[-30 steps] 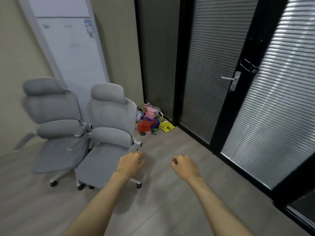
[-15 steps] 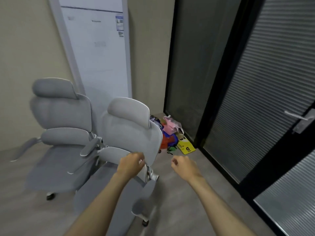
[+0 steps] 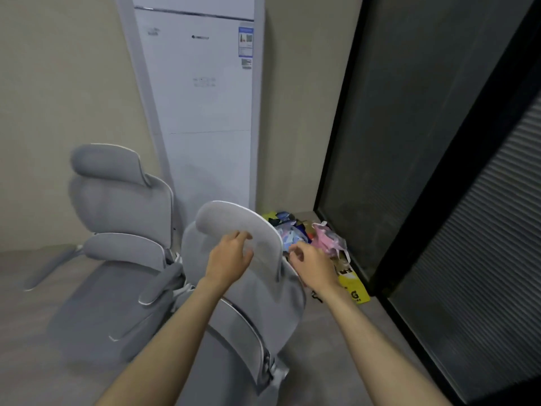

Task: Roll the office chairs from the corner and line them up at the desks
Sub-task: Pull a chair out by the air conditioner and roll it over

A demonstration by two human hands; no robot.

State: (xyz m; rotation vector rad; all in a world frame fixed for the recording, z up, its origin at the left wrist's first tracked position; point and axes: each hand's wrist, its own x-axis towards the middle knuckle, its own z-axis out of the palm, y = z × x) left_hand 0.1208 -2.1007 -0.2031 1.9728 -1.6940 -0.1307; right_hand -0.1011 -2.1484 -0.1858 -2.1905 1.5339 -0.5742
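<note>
now i'm at the nearer chair (image 3: 251, 294) in the corner; my left hand (image 3: 228, 260) and right hand (image 3: 314, 266) hover loosely curled by its headrest (image 3: 234, 221), gripping nothing. i'd clasp both edges firmly, then pull backward steadily.

We note beige walls (image 3: 58, 83), grey floor (image 3: 336, 347), a white floor-standing air conditioner (image 3: 205, 112), and black-framed glass partitions (image 3: 409, 142).

Grey floor (image 3: 351, 356): two chairs (image 3: 117, 259), air conditioner (image 3: 205, 112), bag pile (image 3: 319, 241).
</note>
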